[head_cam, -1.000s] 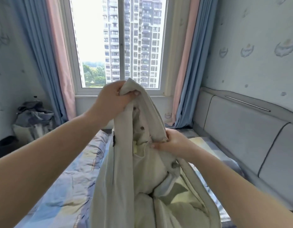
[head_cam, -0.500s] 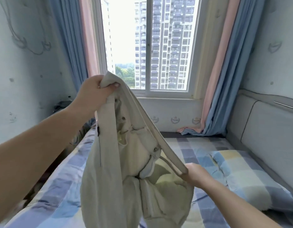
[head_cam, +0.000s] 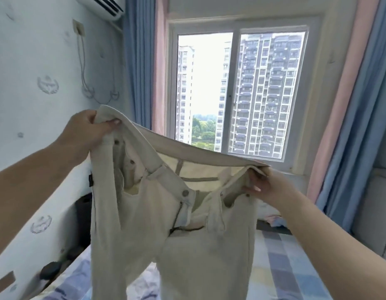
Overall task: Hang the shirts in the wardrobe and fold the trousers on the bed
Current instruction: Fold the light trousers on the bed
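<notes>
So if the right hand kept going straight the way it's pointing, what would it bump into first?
Probably the trousers themselves: the right hand pinches the waistband and points leftward across them, toward the left hand. Depth is hard to judge here.

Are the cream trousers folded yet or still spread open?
Spread open, not folded: the left hand and right hand grip the cream trousers by the waistband, legs hanging.

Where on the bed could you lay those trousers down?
The bare checked sheet of the bed, between the hanging trousers and the right forearm, looks free. The left edge by the wall is crowded with dark things. The trousers hide the bed's middle.
</notes>
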